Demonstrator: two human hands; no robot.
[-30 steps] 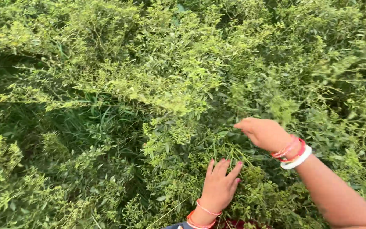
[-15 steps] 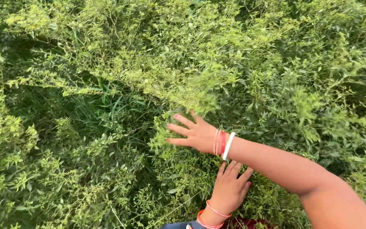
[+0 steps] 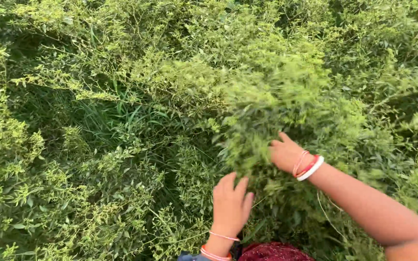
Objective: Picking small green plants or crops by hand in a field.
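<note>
The right hand (image 3: 286, 153) is closed around a thick bunch of leafy green stems (image 3: 272, 104), the fingers buried in the foliage so only the back of the hand and the thumb side show. The bunch is blurred, which suggests it is being pulled or shaken. Red and white bangles (image 3: 308, 166) sit at that wrist. The left hand (image 3: 231, 205) lies just below and to the left, palm down, fingers loosely spread and pressed into the lower growth; it grips nothing that I can make out, though its fingertips vanish among the leaves near the foot of the same bunch. Thin pink bangles (image 3: 218, 244) ring that wrist.

To my eye the gathering would go best if the right hand kept its hold low on the stems, close to where they rise from the ground, not up in the soft tips, which would likely strip off. The left hand looks well placed to part and hold down the neighbouring plants so only the chosen stems come away.

Around the hands the dense bushy plants (image 3: 122, 72) fill everything, with a patch of darker grass blades (image 3: 107, 118) to the left. A bit of dark red cloth (image 3: 272, 252) shows at the bottom edge.
</note>
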